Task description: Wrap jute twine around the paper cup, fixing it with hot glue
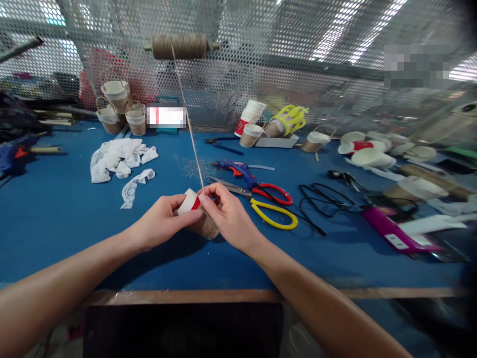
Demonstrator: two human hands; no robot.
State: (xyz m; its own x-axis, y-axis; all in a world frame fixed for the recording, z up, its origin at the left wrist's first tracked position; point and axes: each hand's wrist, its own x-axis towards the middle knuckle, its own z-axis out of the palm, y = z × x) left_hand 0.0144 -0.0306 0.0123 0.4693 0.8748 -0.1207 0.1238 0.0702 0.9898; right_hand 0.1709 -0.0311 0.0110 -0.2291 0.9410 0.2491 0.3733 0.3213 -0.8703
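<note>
A white paper cup (207,224) with a red band lies tilted between my hands, its lower part wrapped in brown twine. My left hand (167,216) is closed around the white rim end, thumb along the side. On the other side, my right hand (227,209) grips the cup with thumb and fingers pinched where the twine (191,130) meets it. That strand runs taut up to a twine spool (179,46) on a rod at the mesh. Just right of my hands lie scissors (274,204) with red and yellow handles and a blue glue gun (238,170).
Finished twine-wrapped cups (115,94) stand at the back left, near white lace (115,158). Pliers (225,145), stacked paper cups (250,117), a black cable (320,199), keys (346,179) and a magenta power strip (395,231) occupy the right. The table's wooden edge (179,297) is nearest me.
</note>
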